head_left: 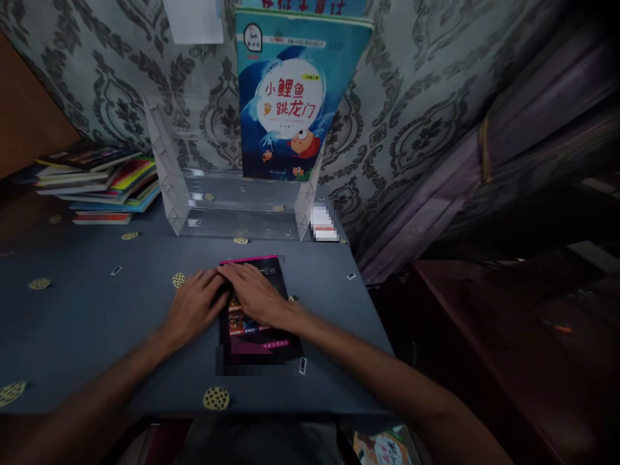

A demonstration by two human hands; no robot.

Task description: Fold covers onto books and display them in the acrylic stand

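A dark book (272,281) with a pink top edge and small pictures on its cover lies flat on the table, part of it blurred out. My right hand (252,296) rests across its upper left part, palm down with the fingers stretched out. My left hand (194,302) is at the book's left edge, its fingertips close to or touching those of my right hand. Its thumb is apart from the fingers and reaches onto the cover. Behind the book stands a clear acrylic rack (237,223), holding a blue picture book (285,152) upright with a fish on its front.
A pile of books (104,184) lies at the back left. A small white item (323,223), partly blurred out, is by the rack's right side. The blue-grey tablecloth (97,336) has a pineapple pattern. Purple curtain (416,213) and a dark red surface (489,349) are on the right.
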